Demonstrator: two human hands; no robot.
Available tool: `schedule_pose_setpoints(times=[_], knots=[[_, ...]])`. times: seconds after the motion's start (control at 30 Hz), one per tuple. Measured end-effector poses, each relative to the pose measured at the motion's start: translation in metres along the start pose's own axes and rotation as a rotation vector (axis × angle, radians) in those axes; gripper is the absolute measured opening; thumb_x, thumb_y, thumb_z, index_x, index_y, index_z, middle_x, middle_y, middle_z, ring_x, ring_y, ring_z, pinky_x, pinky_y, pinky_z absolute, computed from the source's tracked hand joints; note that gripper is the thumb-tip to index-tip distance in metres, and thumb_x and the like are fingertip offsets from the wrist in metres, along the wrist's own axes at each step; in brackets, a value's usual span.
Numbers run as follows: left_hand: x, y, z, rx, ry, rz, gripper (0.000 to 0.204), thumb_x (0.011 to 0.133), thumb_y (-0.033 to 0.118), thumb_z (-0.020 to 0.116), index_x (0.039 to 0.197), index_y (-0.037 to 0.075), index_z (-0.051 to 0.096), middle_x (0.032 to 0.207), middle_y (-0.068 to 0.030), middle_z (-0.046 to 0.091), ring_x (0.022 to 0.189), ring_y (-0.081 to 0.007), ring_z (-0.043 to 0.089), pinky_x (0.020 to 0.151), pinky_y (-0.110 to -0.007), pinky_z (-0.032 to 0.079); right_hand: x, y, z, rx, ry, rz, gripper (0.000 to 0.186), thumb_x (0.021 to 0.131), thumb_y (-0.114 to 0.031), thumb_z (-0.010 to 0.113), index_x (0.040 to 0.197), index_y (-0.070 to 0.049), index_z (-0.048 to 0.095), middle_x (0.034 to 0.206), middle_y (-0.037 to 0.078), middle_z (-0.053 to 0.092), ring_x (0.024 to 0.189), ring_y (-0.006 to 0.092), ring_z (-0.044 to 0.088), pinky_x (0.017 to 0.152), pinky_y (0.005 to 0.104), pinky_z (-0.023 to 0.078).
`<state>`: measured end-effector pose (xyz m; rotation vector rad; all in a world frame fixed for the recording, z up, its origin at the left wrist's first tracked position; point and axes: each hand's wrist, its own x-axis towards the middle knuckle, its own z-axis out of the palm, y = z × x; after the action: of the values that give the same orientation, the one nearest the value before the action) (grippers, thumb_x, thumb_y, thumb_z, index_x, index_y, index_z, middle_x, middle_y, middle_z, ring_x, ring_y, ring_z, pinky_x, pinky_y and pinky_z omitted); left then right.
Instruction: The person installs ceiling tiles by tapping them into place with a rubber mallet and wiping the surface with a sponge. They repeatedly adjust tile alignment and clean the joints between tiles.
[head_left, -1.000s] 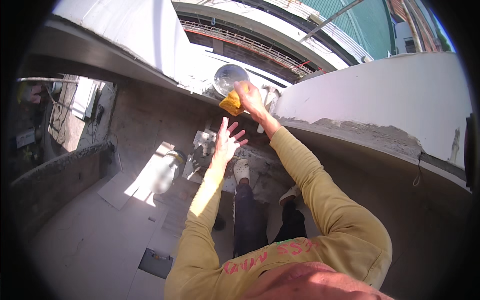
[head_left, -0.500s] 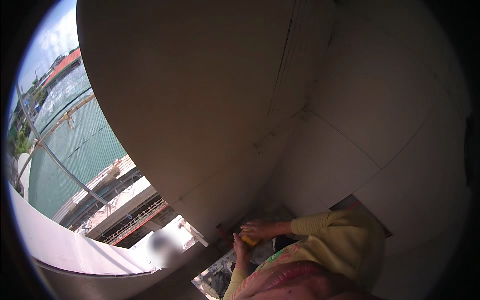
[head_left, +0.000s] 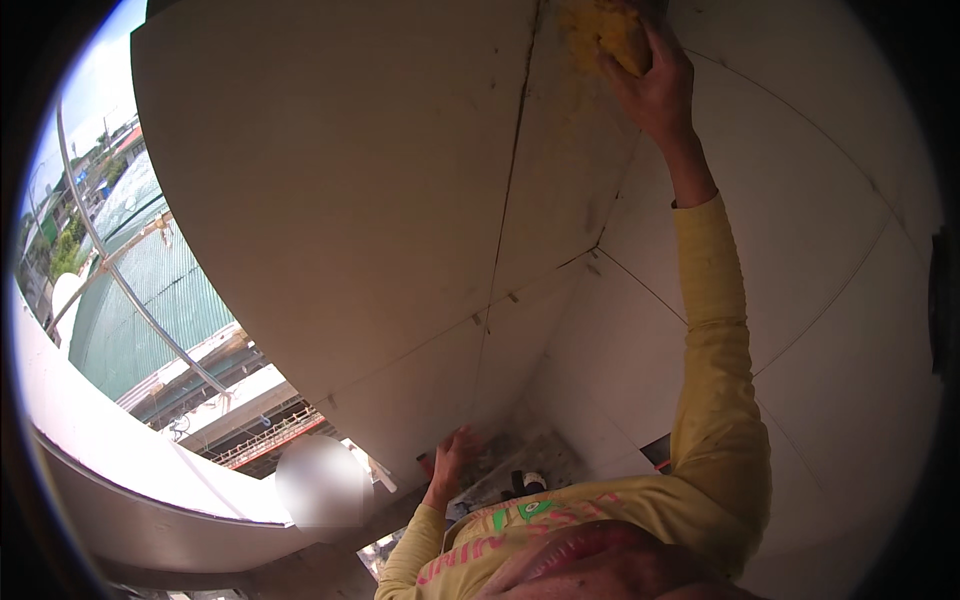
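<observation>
High up, my right hand (head_left: 662, 88) is closed round a yellow sponge (head_left: 612, 38) and presses it to the pale panel (head_left: 380, 170) overhead. Some yellowish smear shows on the panel beside the sponge. The sleeve of this arm is yellow, and the arm is stretched far up. Low down in front of my chest, my left hand (head_left: 454, 462) is raised with its fingers stretched out and nothing visible in it. Its fingertips are slightly blurred.
Dark seams (head_left: 518, 150) run between the panels and meet at a corner. A curved white ledge (head_left: 150, 455) borders the opening at left, with metal bars (head_left: 150, 320) and a green corrugated roof (head_left: 150, 290) outside. A blurred patch (head_left: 325, 482) hides something near the ledge.
My right hand has gone from chest height up to the overhead panel, taking the sponge along. My left hand has parted from the sponge and moved slightly left and up.
</observation>
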<state>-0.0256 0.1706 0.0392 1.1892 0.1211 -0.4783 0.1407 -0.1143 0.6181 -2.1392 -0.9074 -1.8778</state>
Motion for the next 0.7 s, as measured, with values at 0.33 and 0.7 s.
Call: schedule_pose_setpoints(times=[0.33,0.7], knots=[[-0.01,-0.085,-0.03,-0.057,0.215,-0.138,0.052,0.1,0.046,0.062,0.129,0.002,0.062,0.108,-0.0103,0.073,0.089,-0.0204,0.072,0.075,-0.034,0.056,0.047,0.07,0.079,-0.097,-0.146,-0.206,0.07,0.083,0.001,0.077,0.146,-0.002,0.047,0.144,0.023,0.055,0.133,0.0375,0.054,0.11,0.0434,0.044],[0.001,-0.106,-0.04,-0.033,0.207,-0.159,0.053,0.098,0.046,0.062,0.127,0.001,0.063,0.1,-0.0096,0.074,0.082,-0.0202,0.072,0.066,-0.033,0.054,-0.162,0.0,0.083,0.147,-0.467,-0.09,0.07,0.072,0.006,0.079,0.135,-0.014,0.057,0.147,0.004,0.055,0.135,0.0292,0.054,0.108,0.0408,0.052]])
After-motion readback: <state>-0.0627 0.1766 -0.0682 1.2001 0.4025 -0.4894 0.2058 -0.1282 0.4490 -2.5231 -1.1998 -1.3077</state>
